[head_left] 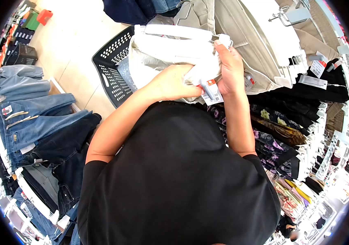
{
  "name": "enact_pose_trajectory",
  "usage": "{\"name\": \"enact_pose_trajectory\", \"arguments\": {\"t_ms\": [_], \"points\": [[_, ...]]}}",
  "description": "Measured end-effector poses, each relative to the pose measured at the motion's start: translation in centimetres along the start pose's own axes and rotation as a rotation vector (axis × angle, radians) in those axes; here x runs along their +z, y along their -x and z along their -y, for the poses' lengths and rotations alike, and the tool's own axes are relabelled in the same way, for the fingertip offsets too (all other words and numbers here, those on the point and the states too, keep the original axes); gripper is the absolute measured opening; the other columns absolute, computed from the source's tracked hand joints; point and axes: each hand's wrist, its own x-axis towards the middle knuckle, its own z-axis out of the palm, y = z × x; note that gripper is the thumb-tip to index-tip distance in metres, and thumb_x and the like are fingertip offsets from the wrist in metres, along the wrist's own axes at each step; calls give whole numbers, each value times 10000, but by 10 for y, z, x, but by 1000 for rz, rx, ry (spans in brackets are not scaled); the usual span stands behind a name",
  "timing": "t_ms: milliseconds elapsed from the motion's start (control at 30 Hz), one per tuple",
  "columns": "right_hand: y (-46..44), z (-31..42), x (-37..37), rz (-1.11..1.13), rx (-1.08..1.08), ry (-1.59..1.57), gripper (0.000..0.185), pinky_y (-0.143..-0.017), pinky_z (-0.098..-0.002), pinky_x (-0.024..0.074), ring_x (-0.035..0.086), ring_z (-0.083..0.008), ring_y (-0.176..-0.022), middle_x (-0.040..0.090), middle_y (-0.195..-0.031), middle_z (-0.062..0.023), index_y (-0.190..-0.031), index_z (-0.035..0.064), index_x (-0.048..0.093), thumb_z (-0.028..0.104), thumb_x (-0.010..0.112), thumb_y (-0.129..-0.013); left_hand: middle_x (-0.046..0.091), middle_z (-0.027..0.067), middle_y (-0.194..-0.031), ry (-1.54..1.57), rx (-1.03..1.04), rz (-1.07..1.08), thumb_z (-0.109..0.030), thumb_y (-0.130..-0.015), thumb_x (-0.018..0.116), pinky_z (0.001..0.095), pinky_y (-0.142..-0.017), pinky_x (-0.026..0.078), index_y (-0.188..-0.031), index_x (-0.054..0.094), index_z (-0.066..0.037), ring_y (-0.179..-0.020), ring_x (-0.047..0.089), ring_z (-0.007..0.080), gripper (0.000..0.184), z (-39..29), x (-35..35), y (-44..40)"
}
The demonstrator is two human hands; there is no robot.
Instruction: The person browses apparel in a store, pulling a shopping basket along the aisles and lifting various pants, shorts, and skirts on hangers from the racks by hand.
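Observation:
A pair of cream trousers (154, 49) hangs from a white clip hanger (178, 32) in front of my chest. My left hand (168, 83) is closed on the bunched cloth, its fingertips partly hidden in the folds. At the hanger's right end, my right hand (231, 67) is closed, thumb up against the clip (223, 39); its lower fingers lie behind the cloth. A red and white price tag (213, 92) dangles between the two hands.
A black perforated basket (115, 77) stands beyond my left arm. Beige trousers (240, 36) hang ahead on the right, with dark floral garments (276, 143) below. Jeans (39, 118) hang along the left. Pale floor tiles (70, 49) show at the upper left.

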Motion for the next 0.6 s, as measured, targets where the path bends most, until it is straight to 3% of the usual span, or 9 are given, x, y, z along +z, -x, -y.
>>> {"name": "enact_pose_trajectory", "arguments": {"t_ms": [67,100,200,267,400,467,600], "points": [[-1,0,0,29,-8,-18,241,-773,-299,526,640,-145,-855,660,-987,-85,-1091,-7,565,177,596,-939,691,120,-1004,-13,16,-13,-253,-745,746,327,-822,504,-1128,623,0,-880,652,209,475,0,-1,0],[2,-1,-1,27,-7,-20,241,-773,-299,526,640,-145,-855,660,-987,-85,-1091,-7,565,177,596,-939,691,120,-1004,-13,15,-12,-253,-745,746,327,-822,504,-1128,623,0,-880,652,209,475,-1,1,2],[5,1,-1,24,6,-39,239,-771,-300,526,640,-145,-858,660,-987,-88,-1089,-13,565,174,590,-941,688,117,-990,25,19,5,-246,-743,748,318,-817,504,-1133,621,6,-875,643,182,481,-10,-1,5],[7,5,0,14,5,-23,243,-770,-303,527,641,-146,-858,660,-988,-89,-1088,-16,564,174,591,-940,669,52,-963,65,-122,35,-175,-753,760,283,-803,492,-1126,618,1,-878,599,112,436,-17,-4,6],[5,3,-2,17,-1,-37,244,-768,-303,526,642,-147,-856,661,-988,-91,-1087,-17,564,176,592,-939,670,64,-981,61,-28,51,-184,-751,770,284,-806,492,-1140,608,8,-880,601,115,463,-3,-6,1],[4,2,-4,21,-14,-31,243,-761,-299,525,642,-146,-850,661,-984,-91,-1079,-15,564,179,596,-936,687,143,-1005,-36,20,34,-330,-726,774,333,-840,501,-1153,609,6,-919,655,217,568,-10,-7,2],[5,3,0,-24,-14,-65,235,-752,-294,523,640,-142,-838,659,-967,-84,-1061,-13,568,180,600,-932,676,185,-1030,-231,117,-77,-411,-690,786,360,-863,498,-1190,569,23,-965,660,292,696,-14,2,4]]}}
